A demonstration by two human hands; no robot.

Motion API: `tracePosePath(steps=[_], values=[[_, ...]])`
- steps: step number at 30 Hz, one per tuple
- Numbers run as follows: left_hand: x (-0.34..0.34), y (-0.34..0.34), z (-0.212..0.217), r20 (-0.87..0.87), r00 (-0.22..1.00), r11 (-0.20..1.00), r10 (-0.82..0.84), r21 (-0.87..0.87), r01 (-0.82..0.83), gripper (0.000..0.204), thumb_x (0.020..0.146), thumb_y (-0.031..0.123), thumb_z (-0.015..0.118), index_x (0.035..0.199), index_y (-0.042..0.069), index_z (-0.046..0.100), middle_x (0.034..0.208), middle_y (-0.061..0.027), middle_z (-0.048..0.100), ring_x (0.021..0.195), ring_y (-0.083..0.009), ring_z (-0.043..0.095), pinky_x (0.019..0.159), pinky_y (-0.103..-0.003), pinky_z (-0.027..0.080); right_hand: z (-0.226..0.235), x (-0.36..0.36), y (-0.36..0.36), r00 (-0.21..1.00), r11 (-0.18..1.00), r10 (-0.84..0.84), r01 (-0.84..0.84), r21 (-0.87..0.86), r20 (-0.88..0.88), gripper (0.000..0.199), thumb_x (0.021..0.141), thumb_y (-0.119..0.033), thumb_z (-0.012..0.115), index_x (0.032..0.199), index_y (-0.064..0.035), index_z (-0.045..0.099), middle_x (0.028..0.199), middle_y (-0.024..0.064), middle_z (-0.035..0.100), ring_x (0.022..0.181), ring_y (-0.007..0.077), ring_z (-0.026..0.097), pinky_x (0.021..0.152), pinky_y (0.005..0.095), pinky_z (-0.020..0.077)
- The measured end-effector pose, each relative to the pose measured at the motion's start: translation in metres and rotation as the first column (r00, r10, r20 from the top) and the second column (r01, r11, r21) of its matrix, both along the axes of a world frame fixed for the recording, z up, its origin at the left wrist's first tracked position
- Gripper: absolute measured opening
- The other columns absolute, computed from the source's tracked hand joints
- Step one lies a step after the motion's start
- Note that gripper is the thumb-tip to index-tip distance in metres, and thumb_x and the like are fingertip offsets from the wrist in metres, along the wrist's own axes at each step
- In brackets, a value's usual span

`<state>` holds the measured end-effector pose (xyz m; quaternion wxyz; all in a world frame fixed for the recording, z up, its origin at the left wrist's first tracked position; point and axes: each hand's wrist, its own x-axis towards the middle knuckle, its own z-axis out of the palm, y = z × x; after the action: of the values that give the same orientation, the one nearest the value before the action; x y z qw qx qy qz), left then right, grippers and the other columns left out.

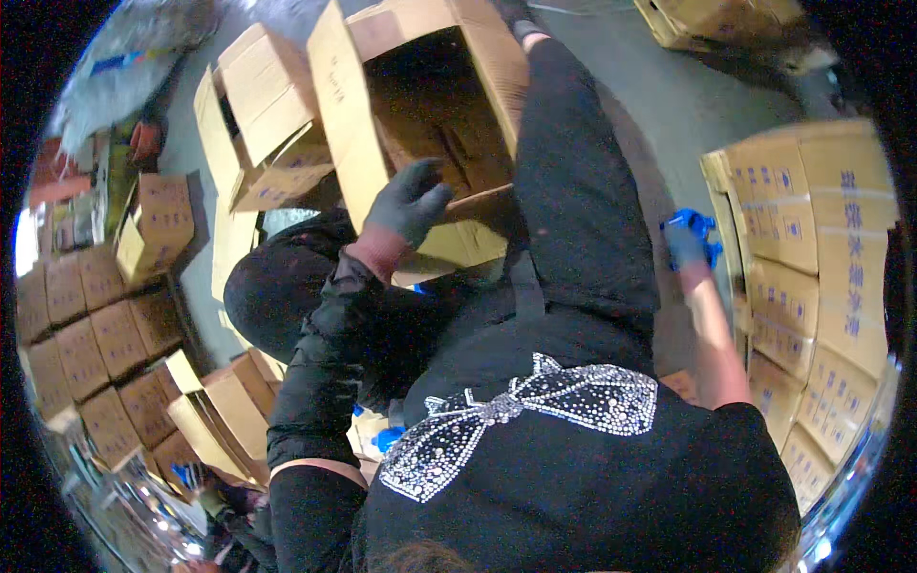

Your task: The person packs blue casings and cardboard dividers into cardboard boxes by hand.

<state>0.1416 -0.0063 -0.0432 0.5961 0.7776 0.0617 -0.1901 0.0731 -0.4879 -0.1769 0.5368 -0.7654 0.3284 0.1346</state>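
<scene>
Carton [346, 119]: one, brown, open, at left hand [411, 202]; finger grip indeterminable. Blue lobed cluster [705, 227]: one, gripped by right hand [682, 244].

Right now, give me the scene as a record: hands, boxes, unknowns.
left hand: gloved, fingers curled, over the near edge of the open box
right hand: gloved, out to the right, at a blue item
open box: flaps spread, inside shadowed
stacked boxes: at far right
left hand point
unclear: left-hand contact; right-hand grip, blurred
</scene>
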Motion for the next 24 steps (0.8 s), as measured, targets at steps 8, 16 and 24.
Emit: tracePosePath(steps=[8,16,24], values=[[-0.006,0.019,0.044,0.149,0.982,0.992,0.12,0.009,-0.123,0.042,0.084,0.01,0.06,0.124,0.0,0.048,0.117,-0.0078,0.055,0.106,-0.0152,0.051,0.091,-0.028,0.041,0.14,0.26,0.221,0.085,0.402,0.907,-0.462,-0.791,0.412,0.037,0.087,-0.022,0.048,0.12,-0.0081,0.053,0.12,0.0144,0.055,0.111,0.0278,0.052,0.097,0.0344,0.0388],[-0.007,0.089,0.041,0.128,0.661,0.662,0.739,0.041,-0.748,0.044,0.08,0.005,0.058,0.123,0.001,0.05,0.122,-0.0102,0.051,0.114,-0.0203,0.047,0.098,-0.032,0.035,-0.022,0.38,0.397,0.314,0.142,0.919,-0.827,-0.544,-0.237,0.05,0.081,-0.036,0.058,0.116,-0.0012,0.055,0.12,0.0147,0.056,0.115,0.0249,0.05,0.092,0.0336,0.0415],[0.013,0.108,0.029,-0.132,0.54,0.51,0.831,-0.205,-0.835,0.046,0.081,0.011,0.053,0.124,-0.004,0.047,0.127,-0.0145,0.048,0.118,-0.0235,0.045,0.101,-0.034,0.032,-0.136,0.428,0.402,0.025,-0.154,0.932,-0.877,-0.456,-0.362,0.046,0.08,-0.035,0.059,0.113,-0.0023,0.056,0.116,0.0131,0.058,0.111,0.0242,0.051,0.087,0.0366,0.0441]])
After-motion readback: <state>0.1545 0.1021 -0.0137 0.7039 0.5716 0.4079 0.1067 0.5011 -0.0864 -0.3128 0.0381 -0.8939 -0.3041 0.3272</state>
